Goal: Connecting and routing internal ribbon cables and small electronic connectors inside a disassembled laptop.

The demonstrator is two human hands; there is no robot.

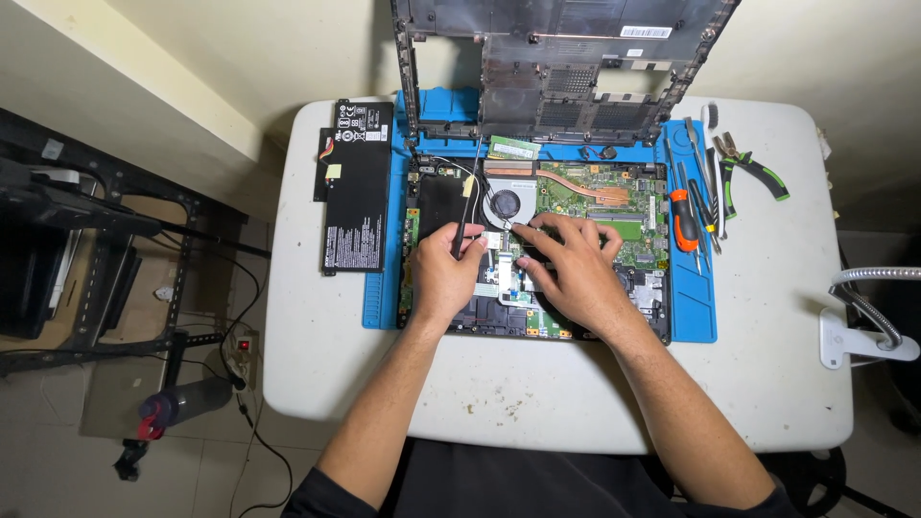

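White rounded counter [767, 384]: filled the centre of the frame.

Blue rectangular work mat [693, 307]: lay across the upper middle of the counter, under the opened machine.

Dark plastic laptop bottom cover [566, 58]: stood tilted at the top centre of the frame, its lower edge on the mat.

Opened laptop chassis with green circuit board, copper heat pipe and round black fan [585, 192]: lay at the centre of the frame, on the mat.

Flat black L-shaped battery pack [355, 211]: lay left of the chassis, partly on the mat and partly on the counter.

Right hand [571, 273]: rested palm down on the lower middle of the board, fingers spread and pressing flat; grip apart, clasping nothing.

Left hand [443, 276]: lay just left of the right hand, grip clamped on the thin black rod-like tool [467, 206], which rose towards the fan.

Orange-handled screwdriver [683, 223]: lay on the right strip of the mat, among other slim tools.

Green-and-black-handled pliers [753, 173]: lay at the upper right, on the counter just beside the mat.
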